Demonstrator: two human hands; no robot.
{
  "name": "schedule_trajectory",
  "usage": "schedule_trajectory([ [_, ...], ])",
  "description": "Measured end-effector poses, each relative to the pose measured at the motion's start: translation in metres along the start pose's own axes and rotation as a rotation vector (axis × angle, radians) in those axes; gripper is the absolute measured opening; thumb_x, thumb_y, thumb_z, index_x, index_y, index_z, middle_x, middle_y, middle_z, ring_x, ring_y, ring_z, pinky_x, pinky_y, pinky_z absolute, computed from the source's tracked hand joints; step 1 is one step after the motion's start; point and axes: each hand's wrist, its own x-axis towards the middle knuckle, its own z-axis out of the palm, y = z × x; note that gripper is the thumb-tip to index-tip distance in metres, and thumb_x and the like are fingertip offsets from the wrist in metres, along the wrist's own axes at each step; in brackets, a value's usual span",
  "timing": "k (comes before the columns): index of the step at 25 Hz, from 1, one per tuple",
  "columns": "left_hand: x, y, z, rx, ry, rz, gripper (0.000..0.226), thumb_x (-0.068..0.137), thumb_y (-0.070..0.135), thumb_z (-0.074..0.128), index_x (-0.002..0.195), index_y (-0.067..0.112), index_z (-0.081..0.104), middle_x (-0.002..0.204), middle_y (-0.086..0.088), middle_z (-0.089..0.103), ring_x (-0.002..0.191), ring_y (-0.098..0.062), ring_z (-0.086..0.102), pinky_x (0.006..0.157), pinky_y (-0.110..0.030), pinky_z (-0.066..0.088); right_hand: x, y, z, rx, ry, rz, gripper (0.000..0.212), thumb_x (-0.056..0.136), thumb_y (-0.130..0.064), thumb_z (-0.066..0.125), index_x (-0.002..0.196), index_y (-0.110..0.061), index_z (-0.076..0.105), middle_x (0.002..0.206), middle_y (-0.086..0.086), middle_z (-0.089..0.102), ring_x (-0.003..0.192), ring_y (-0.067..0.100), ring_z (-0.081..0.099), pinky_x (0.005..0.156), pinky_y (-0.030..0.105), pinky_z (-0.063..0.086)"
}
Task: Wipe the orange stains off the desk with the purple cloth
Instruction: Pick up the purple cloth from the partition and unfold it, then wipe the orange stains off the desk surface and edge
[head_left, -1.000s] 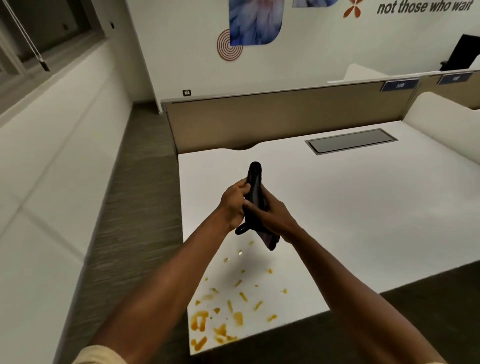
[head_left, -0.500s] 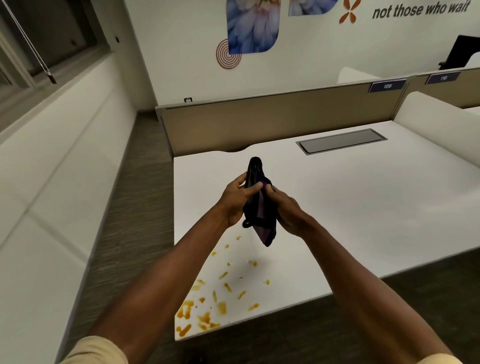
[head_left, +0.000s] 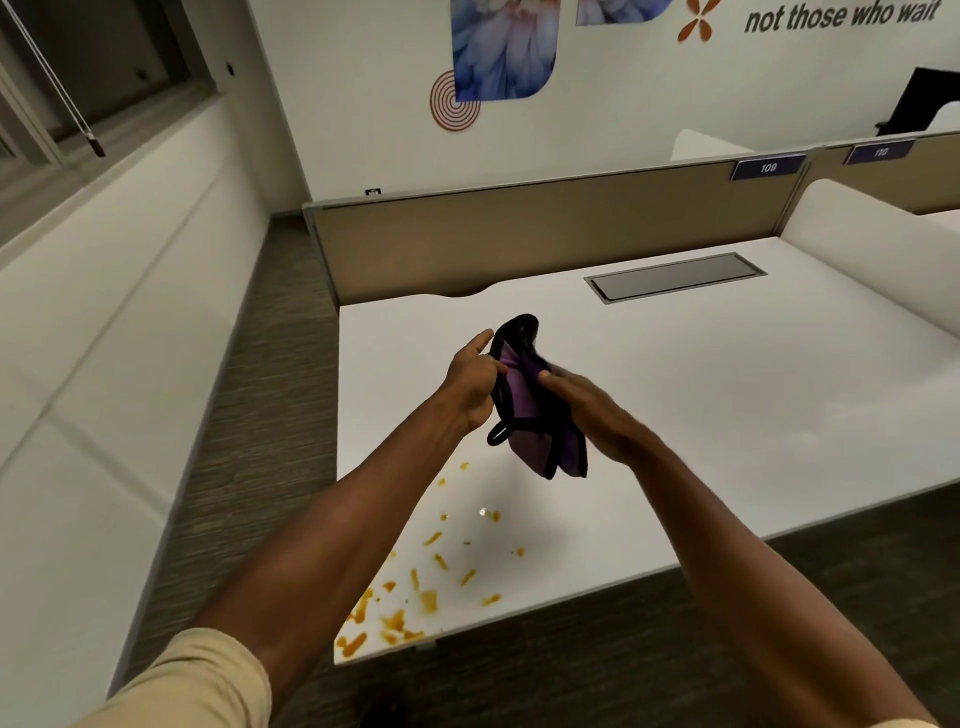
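A purple cloth (head_left: 524, 395) with black edging hangs bunched in the air above the white desk (head_left: 727, 395). My left hand (head_left: 470, 384) pinches its left side, thumb and fingers closed on the edging. My right hand (head_left: 587, 410) holds its right side, slightly blurred. A black loop dangles from the cloth's lower left. Orange stains (head_left: 415, 597) are spattered on the desk's near left corner, below and in front of the cloth, partly behind my left forearm.
A tan partition (head_left: 545, 234) runs along the desk's far edge. A grey cable hatch (head_left: 675, 275) is set into the desk at the back right. A white curved divider (head_left: 872, 249) borders the right side. Carpeted floor lies left and in front.
The cloth has been spread wider between my hands and shows more purple. Both hands have stayed above the desk, the right one shifting slightly outward.
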Motion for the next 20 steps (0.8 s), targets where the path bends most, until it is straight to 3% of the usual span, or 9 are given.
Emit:
schedule_trajectory([
  [3,-0.002,-0.004,0.016,0.017,-0.052,-0.039,0.055,0.103,0.004,0.046,0.156,0.017,0.038,0.150,-0.012,0.052,0.131,-0.035,0.055,0.108,-0.052,0.048,0.003,0.013,0.020,-0.188,-0.014,-0.036,0.076,0.096,-0.041,0.062,0.161,-0.037,0.023,0.154,-0.006,0.050,0.135,0.013,0.055,0.110,0.034,0.047],
  [5,-0.011,0.000,0.020,0.021,-0.139,-0.088,0.035,0.107,0.030,0.047,0.137,0.015,0.056,0.138,-0.010,0.060,0.125,-0.030,0.058,0.109,-0.051,0.047,0.005,0.017,0.021,-0.173,0.032,-0.040,0.085,0.089,-0.041,0.073,0.160,-0.036,0.025,0.148,-0.012,0.055,0.131,0.010,0.057,0.107,0.033,0.050],
  [6,-0.015,0.005,0.018,0.001,-0.192,-0.117,0.036,0.107,0.042,0.045,0.125,0.016,0.062,0.127,-0.008,0.065,0.119,-0.028,0.061,0.108,-0.049,0.048,0.006,0.018,0.018,-0.164,0.049,-0.024,0.085,0.087,-0.041,0.076,0.158,-0.035,0.030,0.142,-0.013,0.059,0.128,0.010,0.060,0.104,0.033,0.052],
  [8,-0.014,0.006,0.011,-0.034,-0.295,-0.147,0.050,0.104,0.058,0.039,0.122,0.017,0.062,0.125,-0.008,0.065,0.118,-0.028,0.062,0.108,-0.048,0.048,0.007,0.022,0.015,-0.087,0.122,0.020,0.080,0.083,-0.044,0.079,0.152,-0.031,0.040,0.135,-0.007,0.064,0.121,0.014,0.065,0.098,0.034,0.057],
  [11,-0.010,-0.001,0.003,-0.078,-0.421,-0.163,0.089,0.097,0.073,0.034,0.159,0.009,0.025,0.161,-0.015,0.036,0.146,-0.035,0.040,0.118,-0.055,0.034,0.013,0.027,0.019,0.047,0.351,0.081,0.059,0.085,-0.031,0.076,0.137,-0.021,0.050,0.124,0.008,0.067,0.108,0.025,0.070,0.084,0.035,0.060],
  [12,-0.006,-0.005,0.000,-0.077,-0.427,-0.156,0.093,0.095,0.075,0.032,0.162,0.012,0.018,0.165,-0.015,0.028,0.150,-0.036,0.033,0.120,-0.057,0.031,0.017,0.027,0.018,0.072,0.431,0.098,0.048,0.087,-0.020,0.070,0.131,-0.017,0.053,0.118,0.011,0.067,0.105,0.029,0.069,0.079,0.035,0.059],
  [14,0.000,-0.008,-0.011,-0.028,-0.368,-0.121,0.088,0.095,0.075,0.031,0.162,0.019,0.021,0.166,-0.013,0.028,0.151,-0.036,0.031,0.119,-0.058,0.033,0.022,0.026,0.008,0.074,0.537,0.128,0.033,0.088,-0.009,0.060,0.121,-0.014,0.059,0.110,0.010,0.066,0.106,0.034,0.067,0.083,0.040,0.059],
  [17,0.010,-0.019,-0.053,0.395,-0.181,0.030,0.079,0.096,0.073,0.039,0.159,0.026,0.032,0.162,-0.005,0.038,0.150,-0.028,0.034,0.119,-0.048,0.035,0.022,0.021,-0.014,-0.126,0.526,0.104,0.026,0.084,-0.018,0.059,0.109,-0.026,0.062,0.107,0.005,0.067,0.102,0.033,0.068,0.090,0.055,0.059],
  [20,0.030,-0.051,-0.125,0.992,-0.057,0.144,0.072,0.098,0.066,0.043,0.158,0.025,0.037,0.160,-0.002,0.041,0.150,-0.024,0.034,0.122,-0.039,0.028,0.018,0.021,-0.010,-0.504,0.363,0.029,0.022,0.093,-0.019,0.057,0.113,-0.029,0.059,0.102,0.003,0.071,0.088,0.028,0.071,0.081,0.044,0.057],
])
